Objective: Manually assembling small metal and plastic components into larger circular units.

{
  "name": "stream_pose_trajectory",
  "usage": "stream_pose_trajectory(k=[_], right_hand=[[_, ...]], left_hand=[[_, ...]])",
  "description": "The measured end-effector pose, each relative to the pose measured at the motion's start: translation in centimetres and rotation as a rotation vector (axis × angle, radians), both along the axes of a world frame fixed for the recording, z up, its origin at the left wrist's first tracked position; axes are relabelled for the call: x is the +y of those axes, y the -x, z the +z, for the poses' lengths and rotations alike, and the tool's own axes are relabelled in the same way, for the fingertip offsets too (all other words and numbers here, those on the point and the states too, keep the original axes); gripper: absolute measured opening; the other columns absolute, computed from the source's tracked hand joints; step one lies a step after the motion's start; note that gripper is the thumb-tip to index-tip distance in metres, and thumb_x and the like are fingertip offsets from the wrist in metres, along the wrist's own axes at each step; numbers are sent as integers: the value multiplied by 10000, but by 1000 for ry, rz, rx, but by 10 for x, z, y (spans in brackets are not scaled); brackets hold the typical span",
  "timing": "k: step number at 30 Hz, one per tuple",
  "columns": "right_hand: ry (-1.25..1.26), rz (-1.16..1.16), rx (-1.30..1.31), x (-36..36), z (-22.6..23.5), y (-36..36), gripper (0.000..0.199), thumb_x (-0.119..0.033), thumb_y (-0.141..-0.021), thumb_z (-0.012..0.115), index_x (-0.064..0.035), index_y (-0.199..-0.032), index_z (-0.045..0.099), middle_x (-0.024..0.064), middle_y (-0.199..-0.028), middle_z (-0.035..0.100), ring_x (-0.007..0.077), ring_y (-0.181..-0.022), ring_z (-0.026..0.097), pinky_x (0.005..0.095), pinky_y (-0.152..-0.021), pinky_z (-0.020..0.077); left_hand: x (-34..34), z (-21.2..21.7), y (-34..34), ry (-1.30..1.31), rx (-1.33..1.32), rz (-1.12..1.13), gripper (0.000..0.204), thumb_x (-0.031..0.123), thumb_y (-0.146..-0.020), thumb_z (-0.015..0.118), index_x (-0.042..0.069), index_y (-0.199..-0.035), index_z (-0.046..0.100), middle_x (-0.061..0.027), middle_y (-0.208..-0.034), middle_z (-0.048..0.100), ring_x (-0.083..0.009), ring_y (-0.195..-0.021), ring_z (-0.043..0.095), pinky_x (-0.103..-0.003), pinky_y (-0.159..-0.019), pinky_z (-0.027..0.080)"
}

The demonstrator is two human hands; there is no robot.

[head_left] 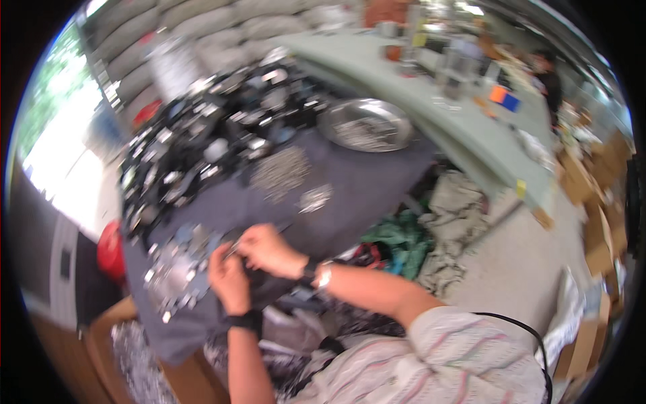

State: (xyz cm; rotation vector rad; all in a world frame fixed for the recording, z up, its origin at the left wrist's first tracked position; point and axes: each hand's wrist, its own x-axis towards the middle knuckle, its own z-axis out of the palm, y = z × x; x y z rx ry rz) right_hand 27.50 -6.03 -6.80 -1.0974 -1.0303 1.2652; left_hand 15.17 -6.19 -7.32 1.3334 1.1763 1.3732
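My left hand [229,273] and my right hand [269,250] meet over the near edge of a table with a dark grey cloth [356,195]. Between their closed fingertips is a small shiny piece, too blurred to name. Beside my left hand lies a loose spread of small flat shiny pieces [176,273]. Beyond my hands are a heap of small thin metal parts [281,174] and a smaller cluster of silvery parts [315,198]. A big pile of black and silver pieces [222,128] covers the far left of the cloth.
A round metal tray [330,124] with small metal parts stands at the far right of the cloth. Behind it runs a long pale green table [471,138]. Stacked sacks [208,23] line the back. Cardboard boxes [599,229] stand right; an open carton [111,316] sits lower left.
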Motion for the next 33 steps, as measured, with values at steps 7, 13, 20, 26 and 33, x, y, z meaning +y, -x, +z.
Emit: stream_pose_trajectory(k=[7,13,20,26,33], right_hand=[[-160,55,-212,16,4,10,137,-82,-822,609,28,-742,600,39,-579,572,91,-463,546,254,-389,415],[-648,-142,-534,25,-4,-3,77,-116,-680,688,-58,-674,637,116,-726,569,309,-711,561,426,-625,431],[-712,262,-522,32,9,-3,204,-164,-640,731,-65,-710,568,46,-760,547,247,-795,528,353,-673,412],[-627,409,-568,51,8,9,298,-214,-565,798,-57,-627,553,52,-654,568,201,-644,551,339,-562,406],[-626,112,-711,22,42,-29,196,-223,-772,628,-28,-776,648,149,-777,635,314,-726,610,387,-657,478]], left_hand=[[2,0,15,-15,47,67,194,45,-857,492,17,-1034,566,-19,-717,533,-74,-514,452,-220,-364,309],[4,-3,14,-25,-120,-10,186,27,-849,481,1,-1016,559,-36,-812,547,-91,-622,497,-225,-494,394],[14,-9,48,22,-197,-169,169,-20,-840,492,-13,-990,569,-65,-859,607,-124,-658,571,-242,-607,472],[-13,31,52,257,-84,-170,222,38,-876,494,-8,-1081,563,-102,-828,641,-156,-590,619,-232,-447,468],[-9,29,36,328,-256,-33,218,77,-837,603,5,-1026,520,-77,-743,582,-149,-540,571,-271,-423,465]])
